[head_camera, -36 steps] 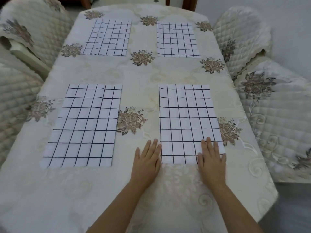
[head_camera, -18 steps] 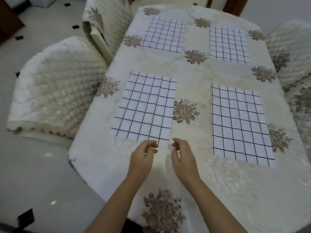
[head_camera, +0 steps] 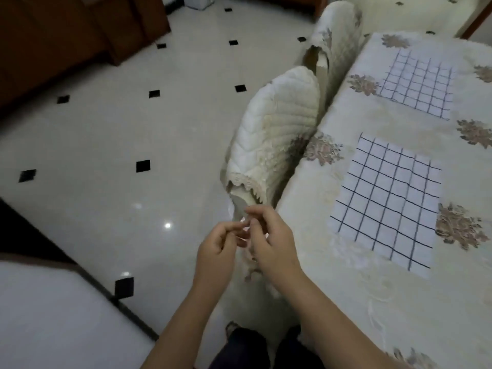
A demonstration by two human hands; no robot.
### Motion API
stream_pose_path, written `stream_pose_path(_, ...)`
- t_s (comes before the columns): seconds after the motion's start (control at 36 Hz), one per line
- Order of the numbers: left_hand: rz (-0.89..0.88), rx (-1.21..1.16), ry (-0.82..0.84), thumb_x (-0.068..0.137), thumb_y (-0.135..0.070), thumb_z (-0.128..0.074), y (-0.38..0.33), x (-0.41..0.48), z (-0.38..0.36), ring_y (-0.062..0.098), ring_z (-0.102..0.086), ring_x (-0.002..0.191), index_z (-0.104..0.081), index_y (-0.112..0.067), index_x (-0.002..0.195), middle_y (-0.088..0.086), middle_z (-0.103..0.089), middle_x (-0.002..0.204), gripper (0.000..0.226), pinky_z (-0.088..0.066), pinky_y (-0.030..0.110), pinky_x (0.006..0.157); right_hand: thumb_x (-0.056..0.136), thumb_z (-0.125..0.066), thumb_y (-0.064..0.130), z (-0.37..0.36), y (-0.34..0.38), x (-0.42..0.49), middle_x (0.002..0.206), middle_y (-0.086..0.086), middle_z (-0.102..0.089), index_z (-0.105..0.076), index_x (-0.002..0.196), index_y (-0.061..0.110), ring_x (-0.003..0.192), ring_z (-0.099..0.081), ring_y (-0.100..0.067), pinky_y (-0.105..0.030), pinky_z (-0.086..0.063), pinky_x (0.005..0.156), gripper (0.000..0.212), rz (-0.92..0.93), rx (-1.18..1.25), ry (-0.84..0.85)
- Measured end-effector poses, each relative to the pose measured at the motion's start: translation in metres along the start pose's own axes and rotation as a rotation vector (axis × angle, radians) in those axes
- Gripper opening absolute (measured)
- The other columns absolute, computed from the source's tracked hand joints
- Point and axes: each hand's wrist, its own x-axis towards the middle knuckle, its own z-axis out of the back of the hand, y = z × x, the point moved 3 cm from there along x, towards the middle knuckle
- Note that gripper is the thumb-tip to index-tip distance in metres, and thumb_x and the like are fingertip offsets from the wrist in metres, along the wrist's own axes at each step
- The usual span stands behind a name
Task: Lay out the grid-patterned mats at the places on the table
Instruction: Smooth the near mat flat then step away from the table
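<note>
Two white mats with a dark grid lie flat on the left side of the table point(head_camera: 372, 302), which wears a cream floral cloth. The near mat point(head_camera: 386, 203) is by the table's left edge and the far mat point(head_camera: 418, 83) lies beyond it. The table's right side is out of view. My left hand point(head_camera: 215, 249) and my right hand point(head_camera: 271, 241) are raised together off the table's near left corner. Their curled fingertips touch each other and I see nothing in them.
A quilted cream chair point(head_camera: 274, 134) stands against the table's left edge, with a second one point(head_camera: 338, 30) behind it. Glossy tiled floor point(head_camera: 133, 129) spreads to the left. Dark wooden furniture point(head_camera: 66, 35) is at the top left, a white surface point(head_camera: 53, 315) at the bottom left.
The view has swung left, away from the table. Both hands left the near right mat, lifted off the cloth and came together with curled fingers.
</note>
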Motion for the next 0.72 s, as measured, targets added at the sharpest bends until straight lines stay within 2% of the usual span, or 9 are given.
stream_pose_path(0.08,0.037,-0.038,-0.115,0.092,0.001,-0.042,0.007,0.011,0.038,0.006,-0.065,0.071,-0.066,-0.015,0.089,-0.008,-0.070,0.076,0.029,-0.050,0.014,0.065,0.093,-0.044,0.013,-0.038,0.011,0.010,0.095,0.004,-0.060,-0.057,0.105,0.019,0.082,-0.057,0.007,-0.003,-0.041,0.064,0.019,-0.008,0.023,0.106)
stream_pose_path(0.17,0.046,-0.054,-0.221,0.092,0.002,-0.042,0.010,0.022,0.069,0.005,-0.064,0.069,-0.065,-0.014,0.089,-0.007,-0.070,0.076,0.028,-0.048,0.010,0.062,0.095,-0.043,0.007,-0.071,0.021,0.022,0.089,0.008,-0.059,-0.055,0.100,0.021,0.077,-0.057,0.015,-0.001,-0.040,0.061,0.019,-0.028,0.046,0.230)
stream_pose_path(0.28,0.058,-0.071,-0.308,0.092,0.002,-0.040,0.008,0.042,0.101,0.007,-0.065,0.071,-0.065,-0.010,0.093,0.000,-0.069,0.082,0.027,-0.046,0.007,0.060,0.094,-0.043,0.006,-0.106,0.031,0.047,0.089,0.003,-0.061,-0.053,0.088,0.033,0.082,-0.064,-0.002,-0.006,-0.045,0.065,0.030,-0.053,0.130,0.248)
stream_pose_path(0.36,0.042,-0.062,-0.315,0.093,0.001,-0.040,0.000,0.064,0.120,0.008,-0.065,0.073,-0.064,-0.012,0.093,0.000,-0.070,0.083,0.027,-0.047,0.009,0.061,0.094,-0.042,0.003,-0.126,0.042,0.074,0.081,0.005,-0.060,-0.055,0.086,0.031,0.074,-0.062,-0.001,-0.008,-0.045,0.063,0.032,-0.065,0.206,0.238)
stream_pose_path(0.44,0.011,-0.060,-0.305,0.093,0.002,-0.039,-0.016,0.100,0.133,0.004,-0.064,0.069,-0.063,-0.015,0.090,0.001,-0.068,0.083,0.029,-0.046,0.007,0.060,0.094,-0.042,0.002,-0.138,0.057,0.113,0.079,0.006,-0.060,-0.056,0.086,0.027,0.066,-0.059,0.003,-0.009,-0.046,0.061,0.029,-0.067,0.290,0.181)
stream_pose_path(0.53,0.002,-0.065,-0.273,0.091,0.003,-0.038,-0.039,0.148,0.137,0.005,-0.063,0.068,-0.061,-0.018,0.085,-0.002,-0.067,0.079,0.032,-0.044,0.006,0.059,0.093,-0.042,0.004,-0.137,0.071,0.154,0.078,0.010,-0.061,-0.056,0.086,0.028,0.067,-0.057,0.001,-0.010,-0.045,0.064,0.030,-0.073,0.332,0.085)
stream_pose_path(0.61,-0.037,-0.057,-0.189,0.089,0.004,-0.038,-0.068,0.204,0.126,0.007,-0.063,0.069,-0.062,-0.015,0.086,-0.004,-0.068,0.076,0.030,-0.044,0.007,0.059,0.093,-0.042,0.004,-0.127,0.083,0.197,0.078,0.008,-0.061,-0.057,0.086,0.025,0.070,-0.059,-0.002,-0.009,-0.043,0.062,0.027,-0.096,0.400,-0.056)
stream_pose_path(0.72,-0.110,-0.071,-0.053,0.090,0.004,-0.040,-0.099,0.281,0.100,0.001,-0.063,0.066,-0.063,-0.015,0.085,-0.010,-0.068,0.072,0.030,-0.044,0.007,0.057,0.091,-0.039,-0.001,-0.118,0.088,0.269,0.076,0.002,-0.059,-0.055,0.082,0.021,0.060,-0.058,0.000,-0.009,-0.044,0.056,0.029,-0.136,0.525,-0.256)
